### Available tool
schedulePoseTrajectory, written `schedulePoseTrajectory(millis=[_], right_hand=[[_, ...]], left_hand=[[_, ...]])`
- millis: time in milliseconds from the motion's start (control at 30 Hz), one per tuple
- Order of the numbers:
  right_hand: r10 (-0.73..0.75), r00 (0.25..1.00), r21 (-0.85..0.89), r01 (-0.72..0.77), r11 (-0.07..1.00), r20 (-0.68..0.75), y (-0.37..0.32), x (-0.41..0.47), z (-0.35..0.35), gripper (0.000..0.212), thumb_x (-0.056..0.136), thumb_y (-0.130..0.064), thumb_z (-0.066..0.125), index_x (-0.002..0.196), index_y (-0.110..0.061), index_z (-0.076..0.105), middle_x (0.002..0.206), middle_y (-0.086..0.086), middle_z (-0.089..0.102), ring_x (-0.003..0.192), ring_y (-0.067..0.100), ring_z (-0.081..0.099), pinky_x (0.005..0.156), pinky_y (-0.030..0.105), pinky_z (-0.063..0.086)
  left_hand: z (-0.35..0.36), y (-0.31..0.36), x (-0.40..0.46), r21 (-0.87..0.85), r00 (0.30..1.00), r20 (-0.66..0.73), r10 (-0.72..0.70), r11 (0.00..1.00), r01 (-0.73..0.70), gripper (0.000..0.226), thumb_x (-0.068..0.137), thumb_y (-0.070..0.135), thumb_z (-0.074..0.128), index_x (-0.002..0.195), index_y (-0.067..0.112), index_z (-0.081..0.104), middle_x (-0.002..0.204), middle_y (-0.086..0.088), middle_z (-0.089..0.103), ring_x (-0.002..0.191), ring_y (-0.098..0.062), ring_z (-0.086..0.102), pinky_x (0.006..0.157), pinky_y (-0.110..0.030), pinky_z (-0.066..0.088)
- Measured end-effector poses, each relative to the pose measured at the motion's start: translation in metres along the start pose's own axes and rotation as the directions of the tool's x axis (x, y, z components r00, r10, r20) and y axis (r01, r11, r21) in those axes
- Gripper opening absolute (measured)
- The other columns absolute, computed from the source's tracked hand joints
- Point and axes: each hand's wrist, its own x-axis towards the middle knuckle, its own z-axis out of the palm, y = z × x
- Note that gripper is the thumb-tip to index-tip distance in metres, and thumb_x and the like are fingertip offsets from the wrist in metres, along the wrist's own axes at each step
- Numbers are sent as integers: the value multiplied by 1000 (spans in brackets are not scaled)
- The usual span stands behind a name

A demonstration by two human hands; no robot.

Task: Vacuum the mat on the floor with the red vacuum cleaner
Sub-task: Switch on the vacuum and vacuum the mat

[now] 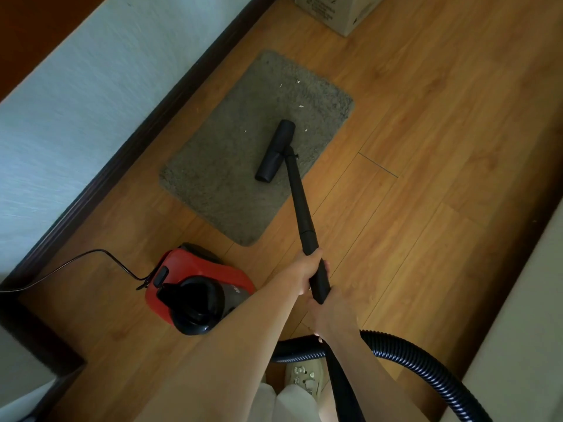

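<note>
A grey shaggy mat (231,166) lies on the wooden floor beside the wall, with small white scraps (298,81) scattered over its far half. The black floor nozzle (275,150) of the vacuum rests on the mat's right-hand part. A black wand (300,205) runs back from the nozzle to my hands. My left hand (307,271) grips the wand higher up, and my right hand (330,312) grips its lower end just behind. The red vacuum cleaner (195,287) sits on the floor to the left of my arms.
A black ribbed hose (426,363) loops across the floor at the lower right. The power cord (91,257) trails left from the cleaner towards the dark skirting board (146,129). A cardboard box (338,10) stands beyond the mat. A pale furniture edge (518,300) runs along the right.
</note>
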Motion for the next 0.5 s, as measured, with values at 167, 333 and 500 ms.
schedulePoseTrajectory(millis=[167, 333, 500], right_hand=[[-10, 1000, 5, 10, 1000, -14, 3, -4, -5, 27, 92, -32, 52, 106, -9, 46, 74, 1, 50, 68, 21, 61, 56, 31, 54], [-71, 997, -49, 70, 996, -8, -16, 3, 3, 31, 93, -37, 51, 107, -9, 47, 71, -1, 47, 65, 18, 53, 45, 22, 37], [-139, 990, -86, 139, 987, 3, -45, 17, 13, 28, 93, -34, 51, 106, -10, 48, 71, -2, 45, 68, 18, 53, 45, 22, 34]], left_hand=[[5, -3, -3, 6, 999, 6, 31, 999, -31, 17, 95, 25, 54, 108, 17, 47, 71, -3, 55, 60, -12, 52, 66, -27, 50], [-13, 13, -1, -13, 996, -42, 83, 996, -84, 21, 95, 27, 53, 110, 14, 47, 67, -2, 55, 58, -14, 52, 62, -27, 49], [-35, 38, 8, -43, 984, -114, 139, 989, -144, 18, 95, 26, 53, 104, 11, 49, 65, -3, 53, 56, -14, 51, 60, -27, 49]])
